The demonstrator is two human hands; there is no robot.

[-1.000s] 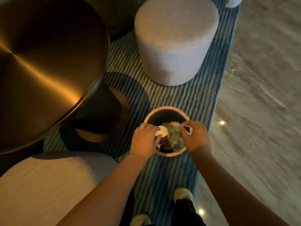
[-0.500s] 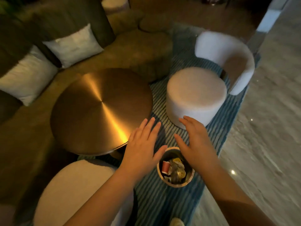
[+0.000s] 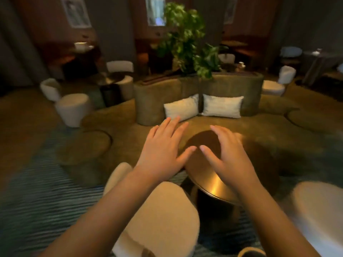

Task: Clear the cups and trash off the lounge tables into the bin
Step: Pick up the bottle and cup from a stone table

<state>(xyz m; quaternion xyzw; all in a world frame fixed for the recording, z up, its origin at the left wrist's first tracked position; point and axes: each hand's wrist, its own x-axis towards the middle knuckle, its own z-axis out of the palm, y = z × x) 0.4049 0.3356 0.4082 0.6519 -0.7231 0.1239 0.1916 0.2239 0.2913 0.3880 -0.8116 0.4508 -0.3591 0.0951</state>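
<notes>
View lifted off bin | left hand (image 3: 163, 151), right hand (image 3: 226, 156): fingers spread, empty, over table (image 3: 209, 180)

We can read no text, label, brand, number or sign anywhere here. The framed pictures (image 3: 76, 13) on the far wall are too blurred for us to make out any writing.

Left hand (image 3: 163, 149), right hand (image 3: 225, 154): outstretched, fingers spread.
</notes>
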